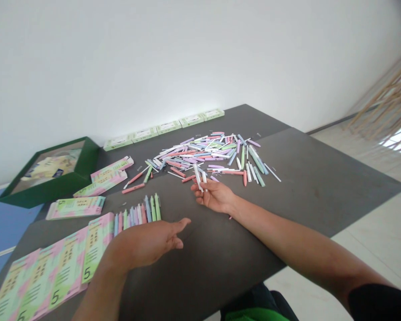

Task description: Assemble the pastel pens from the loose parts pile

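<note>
My right hand (213, 195) is closed on white pen parts (198, 177), which stick up from its fingers at the near edge of a loose pile of pastel pens and pen parts (200, 150). Over the table's middle, my left hand (156, 240) has its thumb and a finger apart, palm turned to the right, with nothing seen in it. Just beyond it lies a row of assembled pens (138, 213) in blue, pink, purple and green. Several pink and green packs (98, 243) lie to its left.
A green box (83, 167) with crumpled packaging inside stands at the back left. More packs (108, 180) lie beside it. Flat pale green boxes (168, 128) line the wall along the back edge of the dark table (307, 178).
</note>
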The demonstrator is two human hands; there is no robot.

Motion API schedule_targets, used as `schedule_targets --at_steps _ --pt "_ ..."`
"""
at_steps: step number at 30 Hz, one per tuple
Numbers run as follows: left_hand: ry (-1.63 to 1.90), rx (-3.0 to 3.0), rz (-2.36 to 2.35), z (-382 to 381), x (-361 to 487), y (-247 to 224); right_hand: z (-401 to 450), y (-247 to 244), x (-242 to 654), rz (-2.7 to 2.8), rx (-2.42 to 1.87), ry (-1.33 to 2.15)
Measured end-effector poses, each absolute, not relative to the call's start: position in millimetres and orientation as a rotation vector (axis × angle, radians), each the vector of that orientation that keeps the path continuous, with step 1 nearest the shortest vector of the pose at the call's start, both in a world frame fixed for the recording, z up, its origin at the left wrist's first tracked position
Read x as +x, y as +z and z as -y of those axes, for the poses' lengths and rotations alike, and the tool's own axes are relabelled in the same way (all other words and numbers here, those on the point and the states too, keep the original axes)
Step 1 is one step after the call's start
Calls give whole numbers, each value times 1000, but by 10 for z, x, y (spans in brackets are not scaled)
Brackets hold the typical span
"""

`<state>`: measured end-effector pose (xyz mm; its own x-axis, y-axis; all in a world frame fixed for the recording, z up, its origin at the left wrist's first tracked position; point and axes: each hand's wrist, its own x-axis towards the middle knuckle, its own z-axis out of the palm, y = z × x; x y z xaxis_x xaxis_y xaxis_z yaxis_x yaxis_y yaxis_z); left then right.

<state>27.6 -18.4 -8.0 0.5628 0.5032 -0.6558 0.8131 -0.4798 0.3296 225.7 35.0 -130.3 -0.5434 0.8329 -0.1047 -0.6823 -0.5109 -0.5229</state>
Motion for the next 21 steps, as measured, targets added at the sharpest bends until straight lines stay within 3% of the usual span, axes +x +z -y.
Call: schedule_targets --at_steps 21 --pt "-710 2172 -1099 212 319 -48 -364 -1309 2244 439 -491 2136"
